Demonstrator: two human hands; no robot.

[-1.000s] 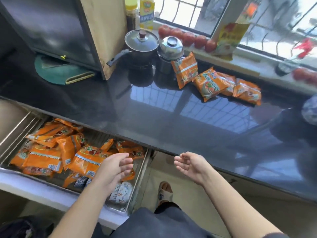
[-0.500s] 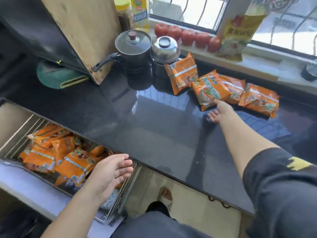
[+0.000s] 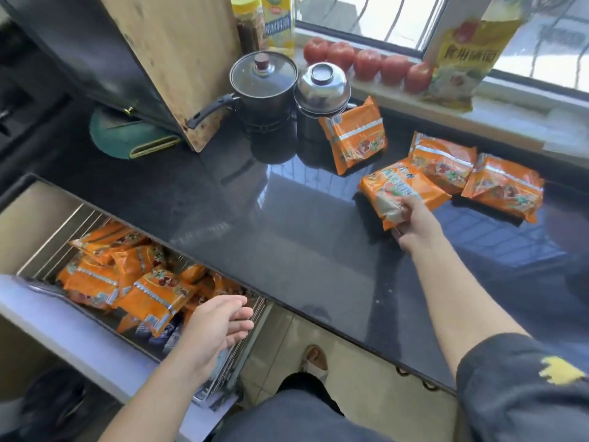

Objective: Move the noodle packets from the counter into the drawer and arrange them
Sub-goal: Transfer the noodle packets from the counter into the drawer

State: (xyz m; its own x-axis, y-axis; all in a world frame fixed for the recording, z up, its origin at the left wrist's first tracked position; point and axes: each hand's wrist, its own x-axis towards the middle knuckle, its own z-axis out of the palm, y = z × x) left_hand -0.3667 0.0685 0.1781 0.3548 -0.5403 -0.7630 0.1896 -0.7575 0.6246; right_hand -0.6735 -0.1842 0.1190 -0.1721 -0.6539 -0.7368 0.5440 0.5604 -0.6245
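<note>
Orange packets [image 3: 134, 282] fill drawer [image 3: 57, 317]; right hand [image 3: 414, 226] grips one [image 3: 398, 193]

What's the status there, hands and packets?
Right hand gripping orange noodle packet on black counter. Left hand open over steel drawer. Three packets left. Path clear.

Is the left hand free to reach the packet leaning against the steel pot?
Probably yes. The left hand hovers open and empty over the drawer, and the counter between it and the leaning packet is bare, though it is a long reach.
</note>
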